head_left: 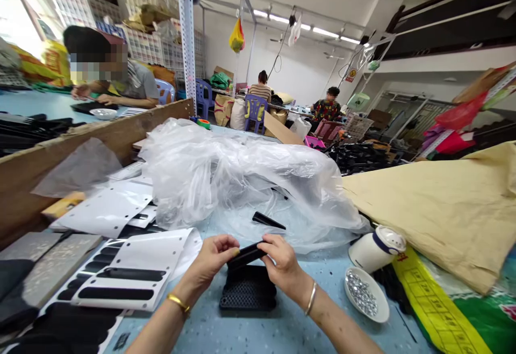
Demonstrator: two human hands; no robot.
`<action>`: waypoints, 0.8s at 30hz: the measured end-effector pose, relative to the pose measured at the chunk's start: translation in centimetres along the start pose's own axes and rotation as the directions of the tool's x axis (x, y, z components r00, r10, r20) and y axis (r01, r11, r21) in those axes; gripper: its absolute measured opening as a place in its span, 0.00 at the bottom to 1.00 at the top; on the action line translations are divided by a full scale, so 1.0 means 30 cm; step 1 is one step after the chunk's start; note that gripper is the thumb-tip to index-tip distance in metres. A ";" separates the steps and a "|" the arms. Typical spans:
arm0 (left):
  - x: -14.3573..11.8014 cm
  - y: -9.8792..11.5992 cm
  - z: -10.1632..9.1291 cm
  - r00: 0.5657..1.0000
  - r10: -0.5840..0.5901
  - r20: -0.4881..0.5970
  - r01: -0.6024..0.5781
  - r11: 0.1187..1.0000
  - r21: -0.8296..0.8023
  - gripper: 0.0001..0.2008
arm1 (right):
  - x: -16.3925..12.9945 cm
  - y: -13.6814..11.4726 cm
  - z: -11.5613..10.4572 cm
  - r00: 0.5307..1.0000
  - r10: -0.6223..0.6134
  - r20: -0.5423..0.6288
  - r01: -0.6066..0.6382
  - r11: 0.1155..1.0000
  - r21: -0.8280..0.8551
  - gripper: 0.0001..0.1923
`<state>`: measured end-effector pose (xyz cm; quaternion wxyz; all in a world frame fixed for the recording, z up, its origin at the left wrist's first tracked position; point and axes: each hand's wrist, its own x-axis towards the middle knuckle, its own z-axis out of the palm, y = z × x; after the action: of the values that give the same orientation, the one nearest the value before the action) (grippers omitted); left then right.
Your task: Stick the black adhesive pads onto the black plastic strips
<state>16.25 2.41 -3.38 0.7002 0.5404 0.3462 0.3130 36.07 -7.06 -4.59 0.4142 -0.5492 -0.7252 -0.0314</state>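
Both hands meet at the lower middle over a light blue table [258, 327]. My left hand [212, 261] pinches the left end of a long, narrow black piece [248, 254], and my right hand [282, 262] grips its right end. The piece hangs just above a black textured mat [248, 292] lying on the table. Each wrist wears a bangle. A second narrow black piece [268, 221] lies a little farther back, at the edge of a crumpled clear plastic bag [242, 177].
White sheets with slot-shaped cutouts [129, 273] lie to the left. A small white dish of shiny studs [365, 295] and a white bottle on its side [377, 246] sit to the right, next to tan paper [443, 209]. Other people sit at tables behind.
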 end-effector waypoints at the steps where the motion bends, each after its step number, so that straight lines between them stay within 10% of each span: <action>1: -0.001 0.008 0.002 1.000 -0.010 0.008 0.010 1.000 -0.014 0.16 | 0.006 0.001 0.005 1.000 0.002 -0.015 -0.002 1.000 0.013 0.17; 9: -0.001 0.023 -0.007 1.000 -0.016 0.012 0.016 1.000 -0.015 0.23 | 0.028 0.014 -0.021 0.994 0.106 -0.033 -0.103 0.992 0.071 0.20; 15: 0.041 0.045 -0.012 0.991 0.134 0.020 -0.135 0.973 0.185 0.19 | -0.009 0.058 -0.027 0.820 0.564 0.093 -0.560 0.760 0.330 0.21; 24: 0.035 -0.017 0.017 0.981 0.181 0.076 -0.195 0.870 0.453 0.19 | -0.088 0.093 0.007 0.775 0.617 0.135 -0.614 0.686 0.389 0.09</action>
<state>17.31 2.87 -3.95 0.5244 0.7261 0.3450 0.2806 38.39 -7.90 -7.54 0.5089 -0.6600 -0.4871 0.2610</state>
